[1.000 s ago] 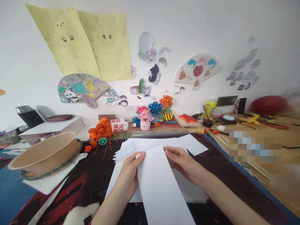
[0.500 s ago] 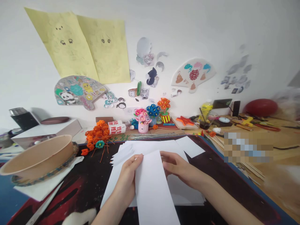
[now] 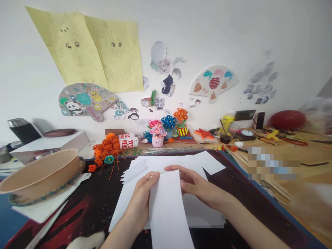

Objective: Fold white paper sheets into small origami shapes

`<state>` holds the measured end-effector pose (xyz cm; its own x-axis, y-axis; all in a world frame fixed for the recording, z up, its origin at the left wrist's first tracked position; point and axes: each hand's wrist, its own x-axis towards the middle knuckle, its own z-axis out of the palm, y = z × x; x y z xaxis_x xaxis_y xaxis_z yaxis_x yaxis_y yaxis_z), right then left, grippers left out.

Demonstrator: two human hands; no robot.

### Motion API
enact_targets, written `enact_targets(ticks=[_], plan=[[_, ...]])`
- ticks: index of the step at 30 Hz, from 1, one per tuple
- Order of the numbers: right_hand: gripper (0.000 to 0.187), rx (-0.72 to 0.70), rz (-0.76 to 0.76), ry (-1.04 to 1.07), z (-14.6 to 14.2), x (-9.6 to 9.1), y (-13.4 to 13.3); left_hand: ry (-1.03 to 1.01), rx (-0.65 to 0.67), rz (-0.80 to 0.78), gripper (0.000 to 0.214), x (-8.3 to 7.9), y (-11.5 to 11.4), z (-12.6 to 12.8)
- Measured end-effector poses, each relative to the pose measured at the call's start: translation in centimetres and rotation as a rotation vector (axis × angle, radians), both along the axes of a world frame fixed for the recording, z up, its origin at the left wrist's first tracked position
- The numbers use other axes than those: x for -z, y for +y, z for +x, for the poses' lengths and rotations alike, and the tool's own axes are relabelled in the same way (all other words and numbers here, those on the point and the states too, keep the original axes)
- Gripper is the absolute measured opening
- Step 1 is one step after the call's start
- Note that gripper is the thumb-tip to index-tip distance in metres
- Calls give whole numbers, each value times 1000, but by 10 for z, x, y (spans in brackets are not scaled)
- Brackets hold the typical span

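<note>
A long folded strip of white paper (image 3: 168, 207) stands tilted between my two hands, its lower end running out of view at the bottom. My left hand (image 3: 144, 195) pinches the strip at its upper left corner, thumb in front and fingers hidden behind. Curled around the upper right side is my right hand (image 3: 197, 185), its forefinger along the top edge and its thumb at the right edge. Beneath them lies a spread pile of white paper sheets (image 3: 129, 207) on a dark mat (image 3: 101, 193), with one loose sheet (image 3: 211, 163) at the upper right.
Orange pipe-cleaner flowers (image 3: 106, 148) lie behind left, near a round beige basin (image 3: 44, 173). Small flower pots (image 3: 158, 140) stand by the wall. On the right are wooden sticks (image 3: 276, 188), a yellow-labelled bottle (image 3: 228, 122) and tools. Scissors-like blades (image 3: 46, 226) lie front left.
My right hand's fingers have slid left along the strip's top edge. The strip's lower end has swung slightly left; my left hand keeps its pinch.
</note>
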<state>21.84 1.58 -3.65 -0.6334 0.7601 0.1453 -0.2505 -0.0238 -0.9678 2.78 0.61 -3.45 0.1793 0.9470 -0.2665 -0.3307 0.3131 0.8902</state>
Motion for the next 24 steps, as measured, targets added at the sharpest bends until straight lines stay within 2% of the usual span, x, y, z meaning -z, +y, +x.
enact_targets(ticks=[4, 10, 15, 20, 24], plan=[[53, -14, -33, -3, 3, 0, 1, -39, 0, -7, 26, 1, 0, 0], [52, -45, -30, -42, 4, 2, 6, -69, 18, -40, 28, -4, 0, 1], [47, 62, -20, -131, 3, 0, 7, 46, -104, -13, 31, -6, -1, 2], [28, 202, 41, -175, -2, -1, 8, 228, -118, 174, 28, -7, -2, 2], [18, 377, 137, -220, -3, 1, 8, 633, -70, 467, 15, -5, -1, 0]])
